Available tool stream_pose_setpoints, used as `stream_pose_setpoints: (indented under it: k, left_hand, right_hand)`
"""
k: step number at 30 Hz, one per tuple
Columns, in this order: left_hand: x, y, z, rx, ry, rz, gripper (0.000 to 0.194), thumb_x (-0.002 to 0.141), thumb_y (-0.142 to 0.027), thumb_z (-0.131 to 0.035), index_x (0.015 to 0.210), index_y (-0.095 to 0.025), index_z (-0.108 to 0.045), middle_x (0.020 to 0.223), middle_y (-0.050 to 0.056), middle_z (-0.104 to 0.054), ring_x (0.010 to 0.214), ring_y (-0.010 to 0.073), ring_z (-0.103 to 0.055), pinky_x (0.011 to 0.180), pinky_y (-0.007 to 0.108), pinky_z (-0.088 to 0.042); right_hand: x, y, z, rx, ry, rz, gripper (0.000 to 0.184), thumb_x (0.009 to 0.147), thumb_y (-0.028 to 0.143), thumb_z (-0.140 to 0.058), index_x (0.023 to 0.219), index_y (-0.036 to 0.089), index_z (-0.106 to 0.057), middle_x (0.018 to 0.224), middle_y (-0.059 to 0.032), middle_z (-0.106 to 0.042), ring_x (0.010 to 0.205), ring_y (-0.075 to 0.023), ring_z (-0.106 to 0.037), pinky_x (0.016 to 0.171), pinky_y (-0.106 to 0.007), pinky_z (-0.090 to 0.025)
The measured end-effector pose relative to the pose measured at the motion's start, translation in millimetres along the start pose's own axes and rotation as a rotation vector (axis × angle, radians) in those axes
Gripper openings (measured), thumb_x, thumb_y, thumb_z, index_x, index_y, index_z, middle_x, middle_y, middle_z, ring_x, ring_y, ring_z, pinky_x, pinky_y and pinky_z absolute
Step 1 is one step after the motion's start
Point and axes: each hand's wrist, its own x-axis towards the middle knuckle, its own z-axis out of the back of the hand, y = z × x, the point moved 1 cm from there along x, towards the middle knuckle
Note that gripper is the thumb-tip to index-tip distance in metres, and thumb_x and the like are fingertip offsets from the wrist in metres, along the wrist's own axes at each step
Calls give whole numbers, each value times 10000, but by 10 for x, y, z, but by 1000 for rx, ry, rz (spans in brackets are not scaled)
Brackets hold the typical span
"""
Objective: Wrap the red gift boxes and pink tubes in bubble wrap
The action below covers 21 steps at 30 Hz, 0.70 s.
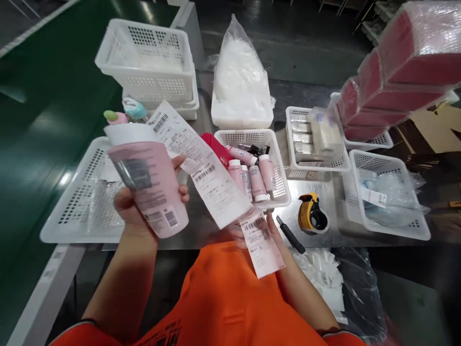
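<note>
My left hand (134,207) is wrapped round a pink bottle (149,185) with a white cap, held tilted above the left basket (77,211). My right hand (268,230) is mostly hidden behind paper; it pinches a long white printed slip (196,166) and a smaller barcode label (262,245). The slip reaches up left to the bottle. Both hands hover at the near edge of the metal table (317,240), above my orange top.
A white basket (275,190) of small pink bottles stands in the middle. Behind it sits a bag of white material (239,81) in a tray. Stacked baskets (151,62) are at back left. A yellow tape dispenser (311,214), a black cutter (290,234) and more baskets (391,197) lie right.
</note>
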Motion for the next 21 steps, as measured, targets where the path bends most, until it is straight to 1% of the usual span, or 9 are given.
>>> stream_pose_setpoints:
  k: [2, 3, 5, 6, 8, 10, 13, 18, 21]
  left_hand:
    - [120, -41, 16, -7, -57, -49, 899, 436, -517, -928, 1228, -159, -695, 1194, 91, -771, 628, 177, -694, 522, 310, -606]
    - [170, -45, 25, -7, -79, -57, 910, 414, -537, -921, 1201, -134, -701, 1132, 98, -784, 615, 185, -696, 501, 316, -608]
    - [238, -22, 47, 9, -104, -24, 929, 400, -559, -909, 1172, -83, -706, 1025, 117, -794, 618, 194, -706, 501, 304, -613]
    - [251, 1, 58, 18, -108, 2, 941, 397, -563, -906, 1171, -65, -705, 1016, 137, -792, 625, 194, -713, 513, 294, -616]
    - [235, 60, 82, 35, -105, 81, 966, 399, -552, -908, 1201, -56, -696, 1114, 191, -774, 651, 192, -729, 555, 285, -626]
    - [174, 123, 104, 46, -107, 135, 957, 411, -555, -911, 1215, -80, -700, 1232, 214, -740, 683, 207, -749, 579, 296, -637]
    - [47, 211, 116, 65, -119, 196, 891, 466, -518, -910, 1227, -101, -706, 1219, 202, -750, 705, 238, -762, 612, 326, -651]
    - [-137, 325, 83, -8, -165, 307, 853, 500, -479, -907, 1240, -113, -692, 903, 101, -785, 669, 229, -729, 590, 320, -644]
    - [-216, 380, 77, -57, -178, 364, 838, 507, -461, -910, 1243, -132, -682, 918, 93, -780, 687, 221, -719, 592, 309, -636]
  right_hand:
    - [-11, 10, -29, 138, 122, -98, 1005, 635, 919, -644, 1304, 169, -643, 1209, -172, -718, 907, -278, -715, 802, -441, -572]
    - [-17, 27, -56, 227, 167, -125, 963, 652, 865, -690, 1328, 182, -632, 1268, -166, -698, 945, -278, -708, 787, -420, -575]
    - [-25, 80, -122, 340, 185, -99, 840, 766, 788, -656, 1352, 188, -617, 1352, -157, -659, 988, -259, -690, 714, -358, -563]
    - [-29, 110, -158, 386, 181, -77, 810, 810, 775, -617, 1360, 180, -609, 1370, -156, -647, 988, -242, -681, 686, -330, -548]
    - [-36, 173, -224, 459, 156, -26, 820, 844, 782, -561, 1379, 162, -586, 1379, -149, -639, 950, -205, -663, 659, -298, -527]
    - [-50, 233, -270, 492, 117, 6, 856, 843, 803, -540, 1397, 151, -563, 1381, -146, -634, 930, -191, -646, 666, -296, -528]
    - [-85, 308, -300, 496, 84, 16, 896, 835, 826, -531, 1411, 139, -544, 1358, -151, -643, 957, -200, -627, 687, -306, -536]
    - [-127, 385, -326, 479, 91, 116, 867, 787, 787, -642, 1396, 174, -568, 1396, -138, -628, 979, -200, -623, 696, -297, -545]
    - [-128, 422, -365, 450, 91, 147, 851, 766, 769, -675, 1371, 177, -595, 1431, -133, -605, 1003, -203, -618, 726, -303, -557]
